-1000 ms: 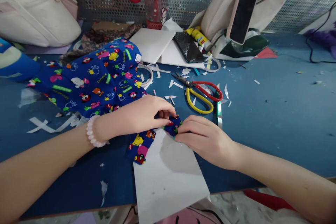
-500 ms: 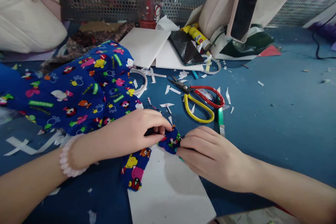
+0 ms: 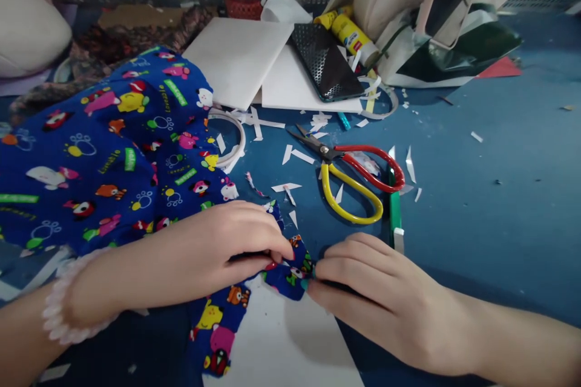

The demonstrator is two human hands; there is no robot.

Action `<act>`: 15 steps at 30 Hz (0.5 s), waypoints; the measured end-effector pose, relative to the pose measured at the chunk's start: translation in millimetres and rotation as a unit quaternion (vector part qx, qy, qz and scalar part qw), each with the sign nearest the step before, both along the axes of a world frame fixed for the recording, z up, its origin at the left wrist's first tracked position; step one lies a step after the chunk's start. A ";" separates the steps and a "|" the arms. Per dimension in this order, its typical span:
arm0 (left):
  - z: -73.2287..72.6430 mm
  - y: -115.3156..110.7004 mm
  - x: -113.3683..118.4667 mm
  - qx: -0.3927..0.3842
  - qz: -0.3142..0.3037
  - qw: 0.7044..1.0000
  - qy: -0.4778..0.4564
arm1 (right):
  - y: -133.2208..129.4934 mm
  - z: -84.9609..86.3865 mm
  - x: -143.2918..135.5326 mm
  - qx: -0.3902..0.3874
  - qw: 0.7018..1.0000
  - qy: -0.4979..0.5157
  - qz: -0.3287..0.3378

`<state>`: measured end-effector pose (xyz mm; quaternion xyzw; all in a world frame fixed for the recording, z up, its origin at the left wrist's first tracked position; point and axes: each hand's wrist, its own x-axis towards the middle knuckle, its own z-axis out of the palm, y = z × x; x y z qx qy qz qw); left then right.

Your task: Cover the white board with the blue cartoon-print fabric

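1. While both hands pinch it, the blue patterned flap (image 3: 288, 278) lies over the top end of a white board (image 3: 308, 344), low and near the middle of the visible worktop (image 3: 490, 133).
2. The left hand (image 3: 231, 242) is closed, thumb and fingertips gripping the flap's left part; a pale beaded bracelet (image 3: 75, 296) circles that wrist.
3. The right hand (image 3: 385, 290) is closed too — thumb and fingers nip the flap's right edge.
4. Along the board's left edge hangs a patterned strip (image 3: 220, 332); whether it joins the flap I cannot tell, as the left hand covers the spot.
5. Beyond the left hand spreads a large blue cloth (image 3: 127, 151) with animals and paw prints, its right edge beside a white ring (image 3: 240, 139).
6. Past the right hand lie scissors (image 3: 325, 151), blades apart, one handle red and one yellow — the red one crosses a green cutter (image 3: 395, 217).
7. White scraps (image 3: 287, 186) are scattered around the scissors.
8. Toward the worktop's far edge, white panels (image 3: 240, 60) overlap, a black phone (image 3: 324, 66) partly on them, a yellow tube (image 3: 351, 36) just beside it.
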<state>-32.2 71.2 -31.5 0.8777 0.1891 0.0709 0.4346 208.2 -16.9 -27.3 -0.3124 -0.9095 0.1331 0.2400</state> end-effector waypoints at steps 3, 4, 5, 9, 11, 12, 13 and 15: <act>-0.3 -1.6 0.0 0.008 0.011 1.000 0.011 | -1.2 -1.2 0.7 0.003 1.000 -0.009 0.000; -0.4 -2.1 -0.1 0.009 0.018 1.000 0.016 | -1.4 -1.6 1.1 0.006 1.000 -0.015 0.007; -0.3 -2.6 -0.1 0.009 0.026 0.999 0.021 | -1.6 -2.0 1.4 0.009 1.000 -0.022 0.016; 0.1 -6.2 1.2 0.011 0.050 0.998 0.041 | -1.1 -2.2 1.7 0.021 0.998 -0.037 0.038; 0.9 -8.9 3.0 0.014 0.059 0.997 0.044 | -0.9 -1.7 1.3 0.019 0.998 -0.037 0.041; 1.5 -10.2 3.9 0.016 0.063 0.997 0.043 | -1.0 -1.4 1.1 0.019 0.998 -0.037 0.041; 2.1 -11.4 4.8 0.017 0.067 0.997 0.040 | -1.1 -1.0 1.0 0.020 0.998 -0.036 0.041; 3.7 -12.6 6.1 0.022 0.067 0.997 0.030 | -1.6 -0.5 1.1 0.023 0.998 -0.035 0.039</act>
